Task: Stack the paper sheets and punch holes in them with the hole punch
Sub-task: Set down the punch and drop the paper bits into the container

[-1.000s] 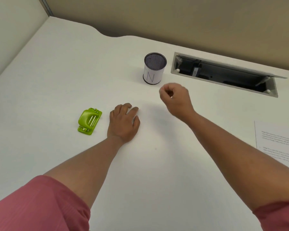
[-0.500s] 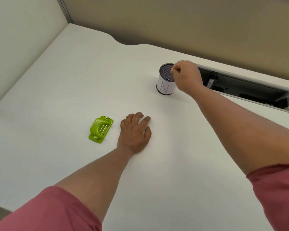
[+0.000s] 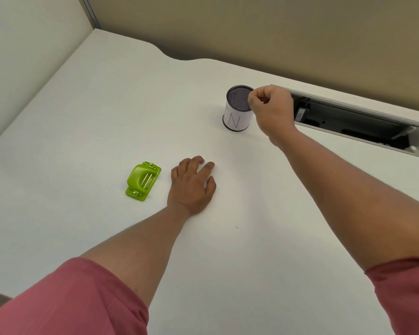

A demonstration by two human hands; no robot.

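The green punch (image 3: 143, 181) sits on the white desk (image 3: 82, 117), just left of the left hand (image 3: 192, 187), which lies flat with fingers loose and a bit apart. Farther right, the right hand (image 3: 271, 112) hangs at the rim of the cup (image 3: 236, 114), fingers curled together; I cannot tell if they pinch anything.

Bright even light, soft shadows, wide-angle edge bending

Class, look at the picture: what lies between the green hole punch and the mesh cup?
Head view: only bare white desk lies between the hole punch and the cup.
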